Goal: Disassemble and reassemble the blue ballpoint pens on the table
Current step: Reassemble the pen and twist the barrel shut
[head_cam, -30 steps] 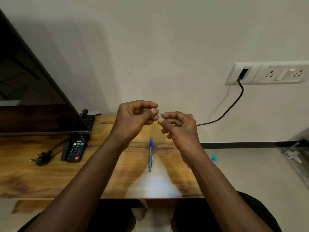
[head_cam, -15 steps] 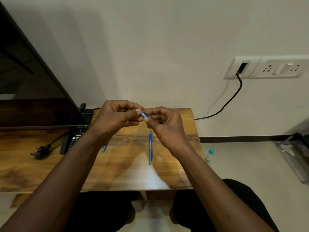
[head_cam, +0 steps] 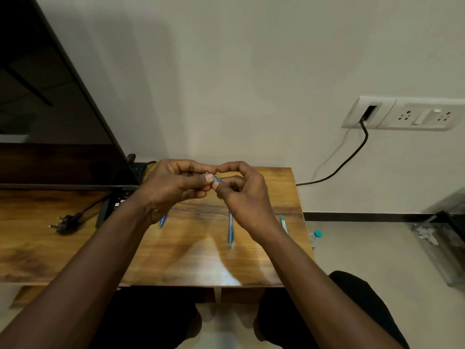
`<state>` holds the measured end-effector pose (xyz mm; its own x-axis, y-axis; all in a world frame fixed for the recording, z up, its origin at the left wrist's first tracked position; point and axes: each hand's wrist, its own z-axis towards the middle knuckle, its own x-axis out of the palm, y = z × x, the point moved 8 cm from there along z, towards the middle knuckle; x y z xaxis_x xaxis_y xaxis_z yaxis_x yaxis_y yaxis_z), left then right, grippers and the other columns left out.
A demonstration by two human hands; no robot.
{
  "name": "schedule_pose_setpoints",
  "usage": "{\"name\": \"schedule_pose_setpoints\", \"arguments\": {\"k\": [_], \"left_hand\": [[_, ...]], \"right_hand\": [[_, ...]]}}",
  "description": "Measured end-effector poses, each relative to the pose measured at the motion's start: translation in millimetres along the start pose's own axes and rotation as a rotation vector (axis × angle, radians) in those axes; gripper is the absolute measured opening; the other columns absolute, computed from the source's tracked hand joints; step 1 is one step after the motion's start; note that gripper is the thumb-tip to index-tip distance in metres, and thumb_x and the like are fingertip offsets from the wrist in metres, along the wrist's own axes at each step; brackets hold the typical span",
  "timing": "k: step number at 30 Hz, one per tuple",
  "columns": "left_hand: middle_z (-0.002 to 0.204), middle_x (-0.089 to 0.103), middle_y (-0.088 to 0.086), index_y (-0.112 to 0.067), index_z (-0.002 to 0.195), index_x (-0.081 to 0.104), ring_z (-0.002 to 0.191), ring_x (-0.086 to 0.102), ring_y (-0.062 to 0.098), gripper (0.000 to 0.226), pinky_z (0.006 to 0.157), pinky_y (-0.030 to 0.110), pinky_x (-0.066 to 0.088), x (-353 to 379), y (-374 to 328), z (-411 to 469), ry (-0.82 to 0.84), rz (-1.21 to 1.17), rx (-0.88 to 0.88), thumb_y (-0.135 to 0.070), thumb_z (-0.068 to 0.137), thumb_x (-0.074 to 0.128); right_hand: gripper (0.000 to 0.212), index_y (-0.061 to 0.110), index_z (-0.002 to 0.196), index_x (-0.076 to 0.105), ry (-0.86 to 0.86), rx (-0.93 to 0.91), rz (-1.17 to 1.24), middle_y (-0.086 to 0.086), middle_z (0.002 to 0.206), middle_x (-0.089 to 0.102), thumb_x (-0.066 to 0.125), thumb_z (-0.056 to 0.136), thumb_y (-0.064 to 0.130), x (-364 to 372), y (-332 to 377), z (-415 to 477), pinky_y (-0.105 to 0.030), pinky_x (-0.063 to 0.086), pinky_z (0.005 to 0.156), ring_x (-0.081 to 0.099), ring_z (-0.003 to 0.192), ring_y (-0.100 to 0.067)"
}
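Observation:
Above the wooden table [head_cam: 75,253] my left hand [head_cam: 173,190] and my right hand [head_cam: 246,197] meet, both pinching one blue pen [head_cam: 219,181]; only a short blue stretch shows between the fingertips. A second blue pen [head_cam: 230,230] lies lengthwise on the table below my right hand. The tip of a third blue pen [head_cam: 162,221] peeks out under my left wrist. A teal, pale pen-like piece [head_cam: 283,224] lies by my right wrist near the table's right edge.
A dark TV screen [head_cam: 50,117] stands at the left with a remote [head_cam: 114,205] and a loose black plug [head_cam: 64,222] before it. A black cable [head_cam: 352,159] runs from the wall socket [head_cam: 402,117] down behind the table. A small bottle [head_cam: 315,238] stands on the floor.
Both hands have stayed together on the pen, fingers shifting slightly around it. The view has shifted, so the teal piece by my right wrist now shows.

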<state>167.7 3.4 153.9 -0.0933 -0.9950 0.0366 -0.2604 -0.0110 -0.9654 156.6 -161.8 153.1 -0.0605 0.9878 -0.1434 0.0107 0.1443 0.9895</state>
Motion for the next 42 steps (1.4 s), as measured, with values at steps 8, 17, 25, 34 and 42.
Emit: {"name": "schedule_pose_setpoints", "arguments": {"k": [8, 17, 25, 34, 42], "left_hand": [[0.1, 0.077, 0.004, -0.025, 0.123, 0.074, 0.082, 0.071, 0.016, 0.027, 0.076, 0.032, 0.061, 10, -13, -2, -0.085, 0.094, 0.119, -0.02, 0.096, 0.073], [0.096, 0.078, -0.001, -0.023, 0.118, 0.073, 0.089, 0.074, 0.011, 0.037, 0.083, 0.03, 0.06, 55, 35, -7, 0.127, 0.268, -0.073, -0.013, 0.085, 0.085], [0.077, 0.07, 0.005, -0.006, 0.104, 0.076, 0.068, 0.067, 0.011, 0.013, 0.068, 0.023, 0.06, 111, 47, -15, -0.118, -0.557, -0.053, -0.008, 0.091, 0.076], [0.077, 0.071, 0.006, -0.008, 0.1, 0.078, 0.069, 0.067, 0.01, 0.011, 0.068, 0.023, 0.06, 123, 44, -11, -0.22, -0.588, -0.028, -0.006, 0.09, 0.077], [0.076, 0.07, 0.006, -0.008, 0.099, 0.078, 0.069, 0.066, 0.01, 0.01, 0.067, 0.024, 0.059, 132, 38, -8, -0.222, -0.567, 0.031, -0.005, 0.089, 0.077]], "right_hand": [[0.029, 0.014, 0.09, 0.073, -0.077, 0.069, 0.328, 0.001, 0.067, 0.052, 0.054, 0.102, 0.03, -10, 12, 17, -0.025, 0.037, 0.058, 0.045, 0.059, -0.008], [0.043, 0.022, 0.056, 0.031, -0.114, 0.233, 1.416, 0.007, 0.051, 0.021, 0.042, 0.089, 0.047, -39, -15, 30, -0.026, 0.014, 0.051, 0.017, 0.045, -0.011], [0.042, 0.021, 0.052, 0.024, -0.245, 0.142, 1.538, 0.005, 0.048, 0.015, 0.029, 0.089, 0.04, -59, -12, 31, -0.024, 0.012, 0.05, 0.009, 0.046, -0.013], [0.044, 0.02, 0.053, 0.027, -0.228, 0.116, 1.564, 0.005, 0.049, 0.018, 0.029, 0.089, 0.044, -73, -18, 33, -0.023, 0.014, 0.047, 0.015, 0.042, -0.012], [0.042, 0.02, 0.054, 0.027, -0.307, 0.114, 1.63, 0.005, 0.048, 0.019, 0.031, 0.088, 0.044, -82, -20, 32, -0.022, 0.015, 0.045, 0.016, 0.039, -0.012]]}}
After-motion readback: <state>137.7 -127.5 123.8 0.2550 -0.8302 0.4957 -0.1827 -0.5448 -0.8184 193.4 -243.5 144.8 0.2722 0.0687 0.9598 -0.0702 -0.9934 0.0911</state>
